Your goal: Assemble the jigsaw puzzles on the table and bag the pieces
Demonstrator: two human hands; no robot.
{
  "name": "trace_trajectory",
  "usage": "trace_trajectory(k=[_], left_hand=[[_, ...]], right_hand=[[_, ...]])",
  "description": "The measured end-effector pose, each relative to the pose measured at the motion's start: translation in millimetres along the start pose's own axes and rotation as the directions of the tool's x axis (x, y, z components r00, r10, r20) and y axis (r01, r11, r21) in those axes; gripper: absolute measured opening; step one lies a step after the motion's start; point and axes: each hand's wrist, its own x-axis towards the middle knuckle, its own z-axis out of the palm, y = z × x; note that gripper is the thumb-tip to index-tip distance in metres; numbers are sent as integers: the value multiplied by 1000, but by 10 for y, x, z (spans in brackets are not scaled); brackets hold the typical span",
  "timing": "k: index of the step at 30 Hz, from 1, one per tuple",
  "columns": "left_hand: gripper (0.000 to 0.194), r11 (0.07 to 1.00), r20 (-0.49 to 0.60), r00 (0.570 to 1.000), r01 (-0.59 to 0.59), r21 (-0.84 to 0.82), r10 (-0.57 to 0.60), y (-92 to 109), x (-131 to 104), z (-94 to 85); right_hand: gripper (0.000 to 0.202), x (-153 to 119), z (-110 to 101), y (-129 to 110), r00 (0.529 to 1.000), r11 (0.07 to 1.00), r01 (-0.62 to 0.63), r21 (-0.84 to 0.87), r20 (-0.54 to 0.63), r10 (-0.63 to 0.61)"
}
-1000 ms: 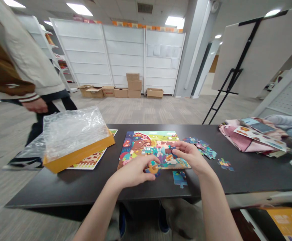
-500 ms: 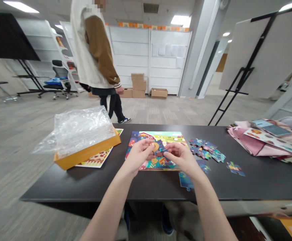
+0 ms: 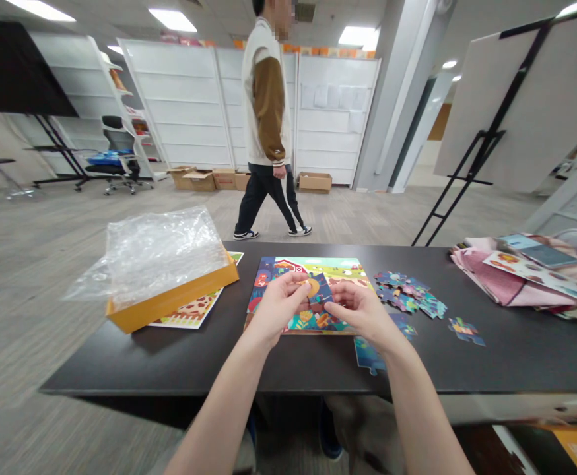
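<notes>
Since the earlier frame, a passer-by (image 3: 265,105) has walked farther right beyond the worktop (image 3: 169,369); the left hand (image 3: 281,305) and right hand (image 3: 362,309) have barely shifted. The right forearm (image 3: 420,396), low over the worktop, could drag the blue pieces (image 3: 368,355) beside it nearer the edge; an uneven pinch by the hands, nearly closed, could part the dark-blue puzzle pieces (image 3: 322,288) between their fingertips, above the picture board (image 3: 354,266). Count: one worktop, one yellow box (image 3: 174,298) left, one picture board, one pile (image 3: 408,292) right, its overlapping pieces uncountable, at least two blue pieces near, seemingly two held.
</notes>
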Motion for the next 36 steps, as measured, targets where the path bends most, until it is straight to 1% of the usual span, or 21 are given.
trace_trajectory(k=[6, 11, 13, 15, 19, 23, 25, 27, 29, 30, 31, 33, 36], left_hand=[[38, 1000, -17, 1000, -5, 17, 5, -28, 29, 11], [36, 999, 21, 1000, 14, -44, -13, -39, 29, 12], [36, 999, 41, 999, 24, -33, -23, -38, 22, 13], [42, 999, 71, 997, 16, 28, -18, -44, 17, 8], [59, 986, 113, 993, -48, 162, 30, -89, 18, -16], [65, 985, 199, 980, -19, 172, -15, -128, 13, -29], [67, 982, 211, 977, -11, 190, -30, -125, 11, -38], [63, 971, 190, 981, -16, 237, -30, -106, 16, -59], [54, 960, 141, 990, -34, 277, -6, -74, 27, -96], [49, 957, 111, 994, -45, 286, 14, -55, 34, -118], [45, 957, 83, 996, -55, 286, 33, -37, 42, -140], [37, 962, 36, 997, -75, 262, 68, -3, 54, -179], [34, 976, -8, 996, -90, 197, 93, 32, 60, -206]], right_hand=[[29, -8, -4, -28, 1000, 1000, -15, 17, 24, 14], [33, -2, -16, -5, 999, 998, -41, 45, -15, 42], [36, 2, -18, 5, 998, 998, -49, 48, -33, 51], [40, 5, -21, 8, 998, 998, -48, 46, -49, 50], [40, -4, -26, -18, 997, 999, -41, 24, -58, 43], [39, -3, -21, -41, 995, 997, 28, -76, -92, -34], [42, 8, -25, -38, 990, 996, 39, -85, -131, -50], [44, 18, -44, -32, 975, 999, 23, -48, -221, -33], [46, 18, -80, -32, 949, 1000, 4, 16, -316, 1], [46, 14, -102, -36, 941, 999, -4, 46, -337, 19], [46, 7, -124, -44, 941, 997, -13, 71, -337, 36], [47, -12, -158, -68, 955, 994, -39, 101, -290, 67], [49, -37, -162, -110, 972, 990, -82, 118, -210, 105]])
